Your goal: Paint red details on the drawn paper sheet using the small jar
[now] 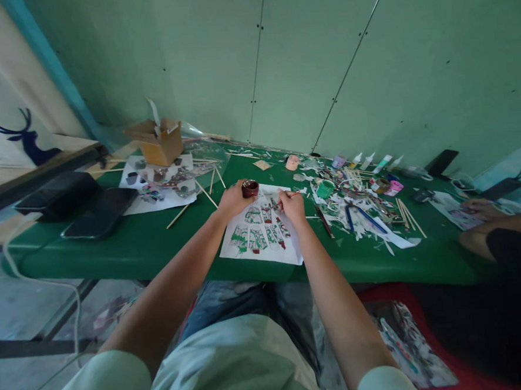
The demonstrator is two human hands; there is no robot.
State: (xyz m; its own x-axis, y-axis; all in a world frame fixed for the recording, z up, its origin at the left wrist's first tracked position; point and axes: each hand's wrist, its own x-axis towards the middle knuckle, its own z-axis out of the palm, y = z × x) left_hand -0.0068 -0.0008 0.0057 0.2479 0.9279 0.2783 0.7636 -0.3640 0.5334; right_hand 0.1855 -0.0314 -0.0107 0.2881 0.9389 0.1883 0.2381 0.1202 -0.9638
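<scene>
My left hand (235,200) is wrapped round a small jar of dark red paint (250,188), held over the top left part of a white sheet of paper (282,255). In my right hand (291,203) is a thin paintbrush (294,194), pinched between the fingers just above the upper right of the sheet. Printed patches on the paper (257,239) are coloured green and dark red. The brush tip is too small to make out clearly. Both forearms reach in from the near side of the green table (180,253).
Scissors (368,219), paper scraps, an open green paint jar (325,188), tubes and sticks (409,218) crowd the right. To the left are a cardboard box (162,143), a painted sheet (141,196), and a phone (100,212). Another person's hand (482,209) works at the far right.
</scene>
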